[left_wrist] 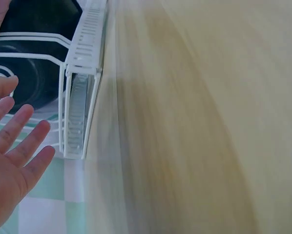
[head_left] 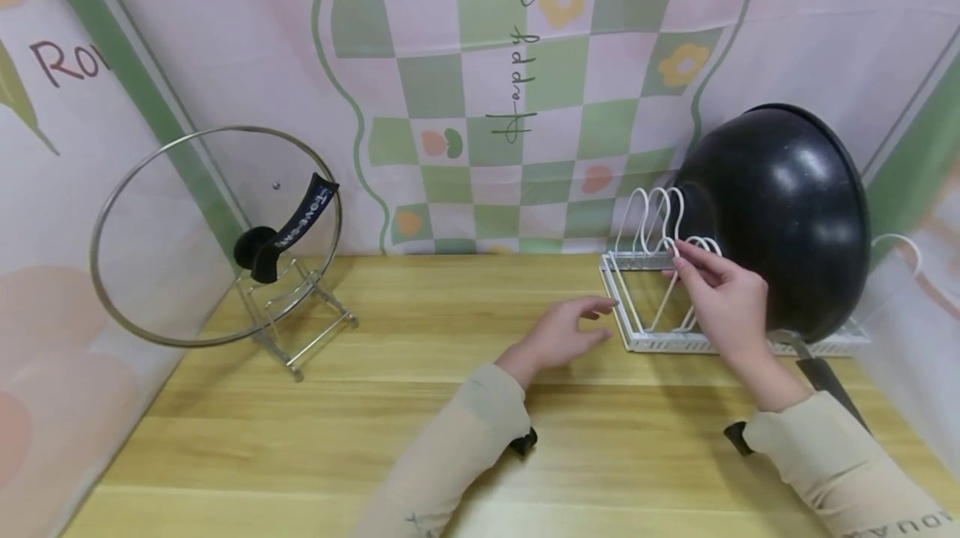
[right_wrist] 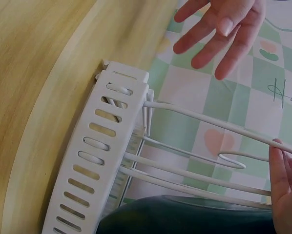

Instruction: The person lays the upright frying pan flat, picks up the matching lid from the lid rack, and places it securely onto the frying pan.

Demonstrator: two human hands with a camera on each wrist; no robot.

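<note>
A white dish-style rack (head_left: 667,344) with slotted rails and upright wire loops stands at the back right. With thumb and fingers my right hand (head_left: 723,296) pinches the top of one white wire divider (right_wrist: 199,116). Just off the rack's left end, my left hand (head_left: 562,334) is held with fingers spread and nothing in them, as the left wrist view (left_wrist: 14,161) also shows. A large black wok (head_left: 780,205) leans on its side in the rack, right of the wire loops, with its underside toward me.
At the left, a glass lid with a black handle (head_left: 300,217) leans on a small metal wire stand (head_left: 322,351). Dark handle ends (head_left: 738,438) show near the right sleeve, and a black piece (head_left: 523,442) beside the left sleeve. Patterned cloth (head_left: 495,88) hangs behind the wooden table (head_left: 300,455).
</note>
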